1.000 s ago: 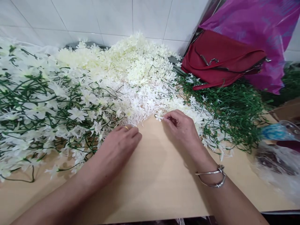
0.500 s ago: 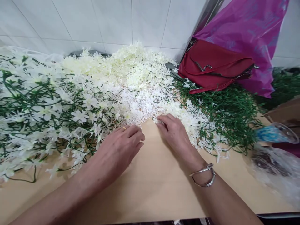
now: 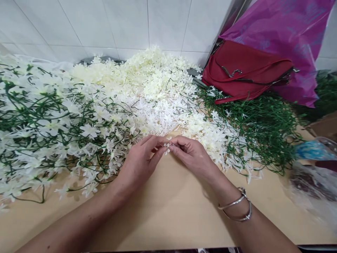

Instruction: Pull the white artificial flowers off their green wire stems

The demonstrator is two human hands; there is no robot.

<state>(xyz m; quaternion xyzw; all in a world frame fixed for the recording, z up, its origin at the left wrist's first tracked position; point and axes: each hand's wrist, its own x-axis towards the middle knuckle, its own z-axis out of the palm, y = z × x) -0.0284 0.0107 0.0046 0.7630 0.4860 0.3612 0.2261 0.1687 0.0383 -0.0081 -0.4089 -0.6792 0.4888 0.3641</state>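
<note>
A small white artificial flower (image 3: 167, 147) is pinched between the fingertips of both hands, low over the table. My left hand (image 3: 143, 154) is closed with thumb and fingers at its left side. From the right, my right hand (image 3: 191, 153) pinches it in the same way, fingers curled. Just beyond the hands lies a heap of loose white blossoms (image 3: 155, 70) with pale thin pieces (image 3: 160, 116) in front of it. Finished-looking white flowers on green stems (image 3: 89, 130) are piled to the left of my left hand.
Green plastic stems (image 3: 263, 130) are heaped at the right. Behind them sit a red handbag (image 3: 244, 70) and a purple plastic bag (image 3: 295, 38) against the tiled wall (image 3: 129, 24). A blue patterned cup (image 3: 314, 150) and a clear bag (image 3: 313, 186) lie at the right edge of the table (image 3: 168, 218).
My hands have come together, the left moving right and the right moving slightly lower. A small white flower is now between them. The view has shifted slightly.
</note>
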